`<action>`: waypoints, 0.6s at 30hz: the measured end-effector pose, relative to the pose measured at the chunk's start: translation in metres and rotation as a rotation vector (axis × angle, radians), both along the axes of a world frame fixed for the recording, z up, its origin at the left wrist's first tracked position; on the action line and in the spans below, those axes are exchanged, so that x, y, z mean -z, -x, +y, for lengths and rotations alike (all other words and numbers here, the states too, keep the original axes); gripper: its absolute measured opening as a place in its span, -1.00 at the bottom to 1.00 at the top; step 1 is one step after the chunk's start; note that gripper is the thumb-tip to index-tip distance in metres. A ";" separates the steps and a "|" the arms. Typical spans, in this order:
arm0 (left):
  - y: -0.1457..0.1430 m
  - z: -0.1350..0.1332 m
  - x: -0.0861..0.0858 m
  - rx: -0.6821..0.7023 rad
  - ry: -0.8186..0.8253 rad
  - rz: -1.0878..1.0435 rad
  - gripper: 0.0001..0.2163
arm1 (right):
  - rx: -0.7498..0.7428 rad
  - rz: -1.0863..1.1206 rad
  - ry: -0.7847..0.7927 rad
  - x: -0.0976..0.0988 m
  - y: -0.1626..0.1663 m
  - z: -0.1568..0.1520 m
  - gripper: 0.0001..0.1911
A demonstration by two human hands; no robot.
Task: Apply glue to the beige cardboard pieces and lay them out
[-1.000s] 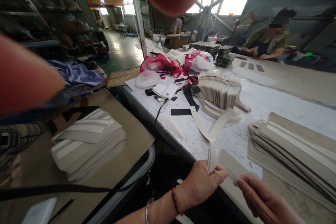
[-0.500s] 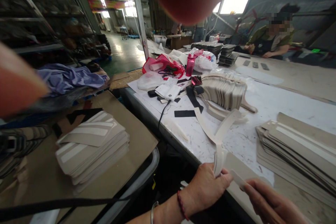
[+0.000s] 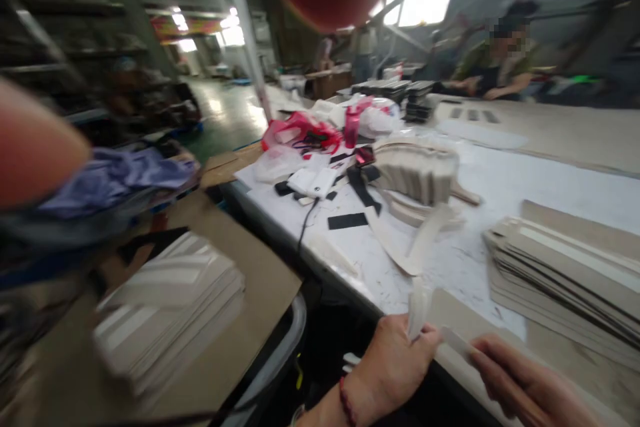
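Observation:
At the bottom of the head view my left hand (image 3: 395, 363) is closed, pinching a bundle of thin white strips (image 3: 417, 307) that stands up from its fingers. My right hand (image 3: 525, 383) comes in from the lower right, its fingers closed on the end of one white strip (image 3: 454, 340) next to the bundle. Both hands hover over the near edge of the white table (image 3: 500, 187). A tall stack of grey-beige flat pieces (image 3: 565, 273) lies just right of my hands.
A cart at left carries another stack of grey-beige pieces (image 3: 170, 307) on cardboard. Farther along the table lie curved beige pieces (image 3: 415, 173), black strips (image 3: 347, 220), a red bag (image 3: 300, 130) and a pink bottle (image 3: 351, 125). A person (image 3: 493, 70) works at the far end.
The view has swung and blurred slightly. My hands sit a little lower in the picture and keep the same hold on the strips.

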State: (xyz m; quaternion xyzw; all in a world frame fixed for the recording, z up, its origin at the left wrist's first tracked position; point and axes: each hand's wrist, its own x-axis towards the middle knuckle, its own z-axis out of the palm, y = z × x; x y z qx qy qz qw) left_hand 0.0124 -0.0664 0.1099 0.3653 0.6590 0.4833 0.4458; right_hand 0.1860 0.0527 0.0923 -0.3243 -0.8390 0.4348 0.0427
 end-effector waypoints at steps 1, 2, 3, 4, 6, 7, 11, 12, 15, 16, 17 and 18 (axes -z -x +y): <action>0.002 -0.001 0.000 0.006 0.031 0.087 -0.72 | -0.028 -0.003 -0.034 -0.005 0.000 0.000 -0.51; 0.004 -0.001 0.001 -0.008 0.065 0.217 -0.68 | -0.030 0.002 -0.090 -0.010 -0.001 0.001 -0.55; 0.007 -0.001 0.002 0.008 0.079 0.294 -0.67 | -0.018 0.003 -0.152 -0.015 -0.002 0.002 -0.58; 0.011 0.001 0.004 0.035 0.075 0.360 -0.67 | 0.021 -0.005 -0.220 -0.019 -0.003 0.005 -0.60; 0.018 0.008 0.011 0.114 0.044 0.474 -0.70 | 0.049 -0.063 -0.261 -0.025 -0.009 0.011 -0.65; 0.020 0.012 0.015 0.151 0.019 0.562 -0.70 | 0.064 -0.099 -0.260 -0.027 -0.012 0.015 -0.67; 0.021 0.030 0.035 0.283 -0.197 0.969 -0.56 | 0.129 -0.199 -0.197 -0.035 -0.018 0.025 -0.75; 0.021 0.035 0.039 0.308 -0.270 1.026 -0.56 | 0.145 -0.219 -0.188 -0.036 -0.016 0.027 -0.77; 0.018 0.049 0.050 0.350 -0.419 1.102 -0.57 | 0.184 -0.267 -0.186 -0.039 -0.004 0.033 -0.82; 0.018 0.054 0.052 0.357 -0.437 1.104 -0.58 | 0.191 -0.280 -0.189 -0.038 0.002 0.035 -0.82; 0.017 0.057 0.054 0.364 -0.447 1.101 -0.58 | 0.195 -0.291 -0.193 -0.038 0.008 0.038 -0.82; 0.017 0.061 0.055 0.371 -0.458 1.101 -0.59 | 0.194 -0.304 -0.195 -0.036 0.014 0.041 -0.80</action>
